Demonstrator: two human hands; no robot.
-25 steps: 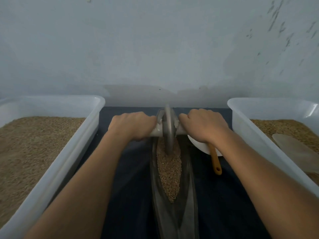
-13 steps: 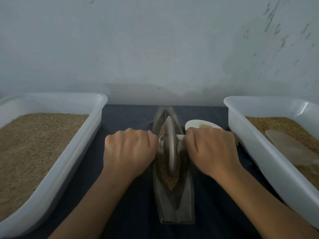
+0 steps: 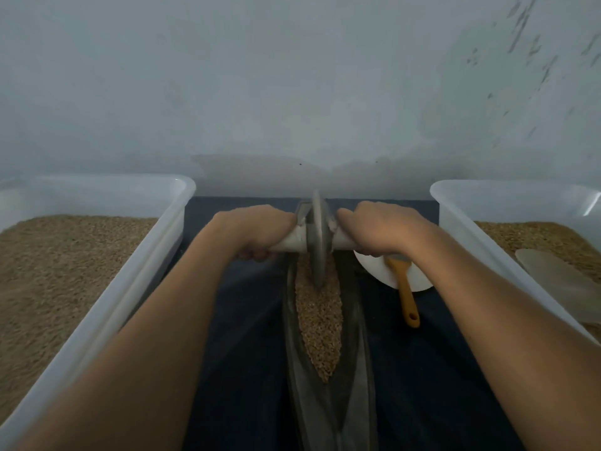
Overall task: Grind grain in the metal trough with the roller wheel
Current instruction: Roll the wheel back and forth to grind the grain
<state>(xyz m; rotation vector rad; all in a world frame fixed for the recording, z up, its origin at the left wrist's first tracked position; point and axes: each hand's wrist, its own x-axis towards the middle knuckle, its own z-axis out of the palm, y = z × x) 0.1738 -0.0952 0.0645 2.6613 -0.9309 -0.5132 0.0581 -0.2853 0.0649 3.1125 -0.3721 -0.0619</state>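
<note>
Trough [image 3: 328, 369] lies between two grain tubs [image 3: 136, 271] [image 3: 471, 222]; a brush [image 3: 405, 288], seemingly, on its right.

A pale, scuffed wall [image 3: 292, 76] rises behind a dark blue cloth-covered surface [image 3: 244, 353] in dim light.

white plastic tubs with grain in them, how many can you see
2. One white plastic tub of grain sits left of the metal trough; the other white plastic tub sits right of it, with a pale flat scoop lying on its grain. Both run off frame.
</note>
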